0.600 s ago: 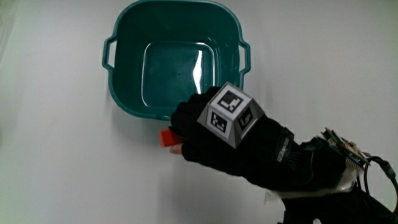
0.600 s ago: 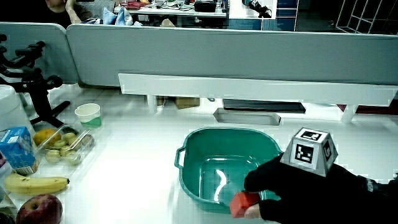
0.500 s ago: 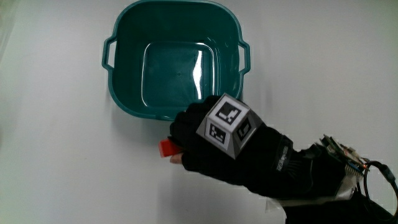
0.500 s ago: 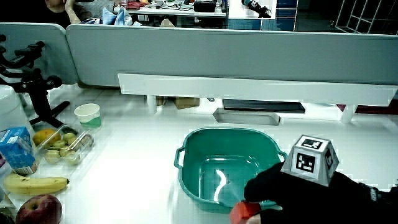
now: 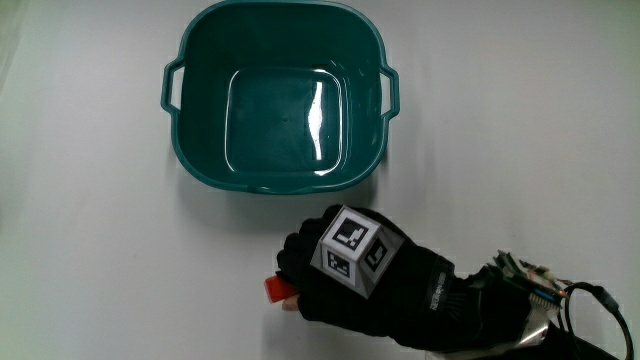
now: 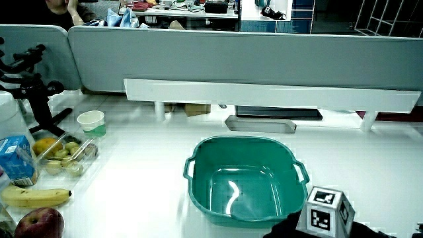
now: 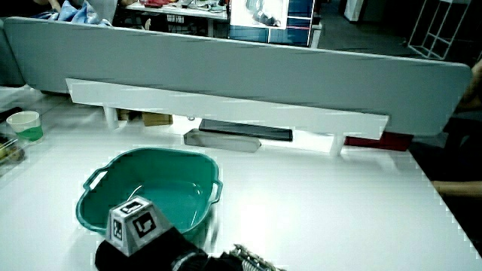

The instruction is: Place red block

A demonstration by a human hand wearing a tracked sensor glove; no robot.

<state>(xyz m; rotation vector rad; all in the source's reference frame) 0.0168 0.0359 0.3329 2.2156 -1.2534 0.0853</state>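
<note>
The teal basin [image 5: 280, 95] stands empty on the white table [image 5: 90, 230], and everything here is placed against it. The hand [image 5: 335, 280] rests on the table nearer to the person than the basin, apart from its rim, with the patterned cube [image 5: 350, 248] riding on its back. The red block [image 5: 276, 289] sticks out from under the fingertips [image 5: 292, 262], which are curled down and pinching it; the block sits low at the table surface, nearer to the person than the basin and outside it, though whether it touches the table cannot be told. The forearm [image 5: 470, 310] trails away from the hand toward the person. In both side views only the cube [image 6: 325, 210] [image 7: 136, 224] and the top of the glove show, just in front of the basin [image 6: 246, 178] [image 7: 147, 188], and the block is hidden. In a side view, well away from the basin along the table, lie a banana [image 6: 36, 196], an apple [image 6: 38, 222], a clear fruit tray [image 6: 66, 153], a blue carton [image 6: 16, 160] and a paper cup [image 6: 91, 123]. Farther from the person than the basin runs the low grey partition [image 6: 238, 63].
</note>
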